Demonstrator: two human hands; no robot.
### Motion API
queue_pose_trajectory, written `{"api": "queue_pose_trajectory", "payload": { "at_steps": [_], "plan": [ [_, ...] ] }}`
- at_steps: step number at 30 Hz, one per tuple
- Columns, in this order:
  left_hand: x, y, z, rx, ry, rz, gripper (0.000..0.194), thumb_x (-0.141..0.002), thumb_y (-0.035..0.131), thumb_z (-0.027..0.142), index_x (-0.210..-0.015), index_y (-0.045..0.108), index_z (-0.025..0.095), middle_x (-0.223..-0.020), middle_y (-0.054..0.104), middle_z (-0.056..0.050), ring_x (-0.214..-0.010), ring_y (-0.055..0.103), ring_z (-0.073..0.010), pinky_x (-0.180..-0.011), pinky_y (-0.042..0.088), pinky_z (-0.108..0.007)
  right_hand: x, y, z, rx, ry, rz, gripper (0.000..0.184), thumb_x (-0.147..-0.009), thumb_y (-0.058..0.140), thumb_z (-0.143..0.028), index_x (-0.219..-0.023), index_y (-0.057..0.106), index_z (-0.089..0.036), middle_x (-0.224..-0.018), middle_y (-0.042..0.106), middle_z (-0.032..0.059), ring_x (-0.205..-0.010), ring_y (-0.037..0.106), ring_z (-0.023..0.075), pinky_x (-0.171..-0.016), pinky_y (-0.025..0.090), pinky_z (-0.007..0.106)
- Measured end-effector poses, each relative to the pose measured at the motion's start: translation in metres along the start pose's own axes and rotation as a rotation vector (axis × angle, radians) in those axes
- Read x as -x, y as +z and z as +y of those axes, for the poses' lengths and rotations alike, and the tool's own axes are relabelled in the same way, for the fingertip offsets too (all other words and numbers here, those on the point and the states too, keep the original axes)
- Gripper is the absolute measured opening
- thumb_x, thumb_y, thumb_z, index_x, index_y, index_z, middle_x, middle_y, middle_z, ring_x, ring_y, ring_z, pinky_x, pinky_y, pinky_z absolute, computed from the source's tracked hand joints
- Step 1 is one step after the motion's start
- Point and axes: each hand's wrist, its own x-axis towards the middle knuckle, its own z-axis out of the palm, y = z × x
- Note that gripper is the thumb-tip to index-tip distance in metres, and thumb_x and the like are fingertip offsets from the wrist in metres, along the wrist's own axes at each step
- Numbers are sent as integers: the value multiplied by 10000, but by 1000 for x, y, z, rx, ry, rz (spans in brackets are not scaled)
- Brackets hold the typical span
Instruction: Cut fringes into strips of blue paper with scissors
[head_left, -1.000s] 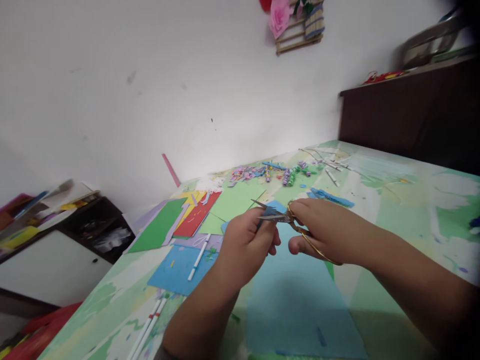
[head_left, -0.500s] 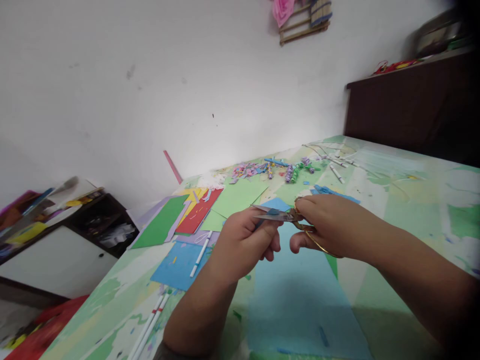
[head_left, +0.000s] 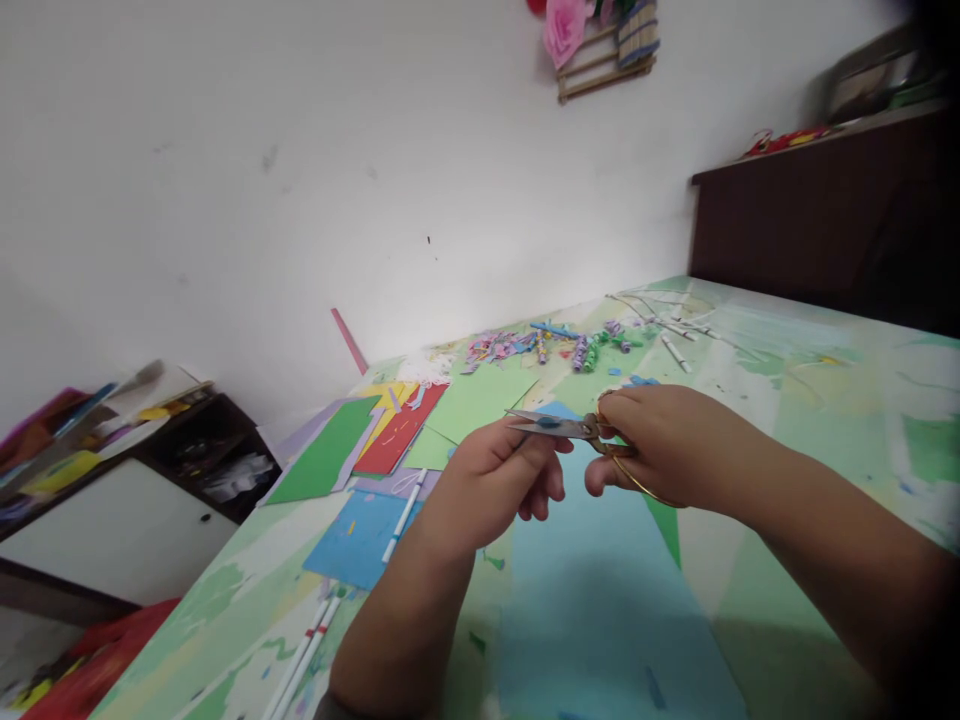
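My right hand (head_left: 660,445) holds a pair of scissors (head_left: 559,426) by their gold handles, with the blades pointing left and slightly apart. A small piece of blue paper (head_left: 549,423) shows at the blades. My left hand (head_left: 502,480) is closed in a pinch on that blue paper, its fingertips close against the blades; most of what it grips is hidden. Beneath both hands lies a light blue sheet (head_left: 600,600) with a few small blue scraps on it.
Left of my hands lie a green sheet (head_left: 322,450), a red sheet (head_left: 397,430), a blue sheet (head_left: 349,540) and white sticks (head_left: 304,655). Paper scraps (head_left: 499,346) and curled paper pieces (head_left: 589,352) lie toward the wall. A dark cabinet (head_left: 795,220) stands behind right.
The scissor blades look closer together, and the blue piece shows farther along them. Both hands stay in nearly the same place. The view has tilted slightly upward.
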Motion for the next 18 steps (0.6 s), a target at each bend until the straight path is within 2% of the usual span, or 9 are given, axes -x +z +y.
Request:
{"api": "queue_pose_trajectory", "payload": {
  "at_steps": [4, 7, 13, 18],
  "plan": [
    [1, 1, 4, -161, 90, 72, 247, -837, 419, 272, -643, 510, 149, -502, 477, 43, -391, 424, -43, -407, 332, -177, 1, -4, -1, -70, 16, -21, 485, -698, 454, -692, -705, 429, -207, -690, 538, 30, -613, 489, 193, -499, 274, 275],
    [2, 4, 3, -319, 162, 141, 306, -847, 388, 240, -560, 461, 163, -478, 458, 39, -424, 434, -59, -446, 349, -190, 2, -6, -5, -103, -7, -29, 472, -720, 436, -677, -705, 433, -205, -689, 527, 35, -598, 459, 178, -503, 273, 272],
    [5, 10, -5, -505, 308, 234, 261, -846, 372, 208, -621, 500, 176, -499, 477, 36, -445, 440, -72, -481, 362, -202, 4, -7, -10, -145, -41, -33, 452, -738, 431, -654, -689, 424, -204, -676, 510, 37, -590, 431, 170, -502, 268, 266],
    [5, 9, -5, -509, 337, 222, 266, -841, 389, 230, -619, 526, 178, -502, 495, 29, -443, 441, -75, -478, 366, -203, 5, -7, -11, -133, -41, -42, 486, -726, 393, -696, -680, 412, -212, -676, 520, 38, -581, 435, 177, -501, 267, 273]
  ]
}}
